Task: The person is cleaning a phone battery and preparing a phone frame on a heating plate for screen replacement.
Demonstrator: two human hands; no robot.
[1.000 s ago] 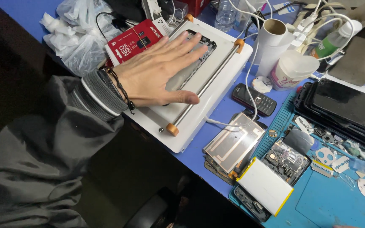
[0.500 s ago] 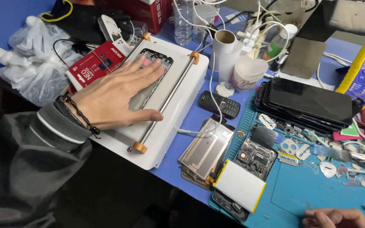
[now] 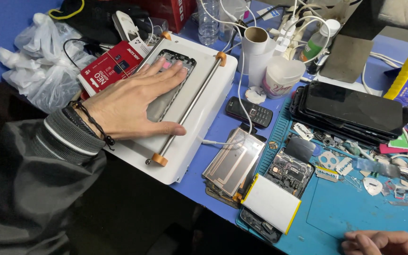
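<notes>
Phone frame [image 3: 172, 75] lies on the white separator machine [image 3: 204, 101] under left hand [image 3: 131, 101]

Left hand [image 3: 131, 101] bare, emerging from a grey jacket sleeve [image 3: 29, 189] at about eight o'clock of the frame. Soft, creased fabric on that sleeve, darker in the folds, filling the lower left corner. Ribbed knit cuff [image 3: 67, 134] at the wrist, dark grey with a thin pale stripe running around it. Braided black cord bracelet [image 3: 93, 123] just past the cuff, one small bead or knot hanging at its lower end. No rings or glove seen. Right hand [image 3: 378, 242] also bare, only knuckles and fingertips showing at five o'clock on the bottom edge; sleeve there out of view.
</notes>
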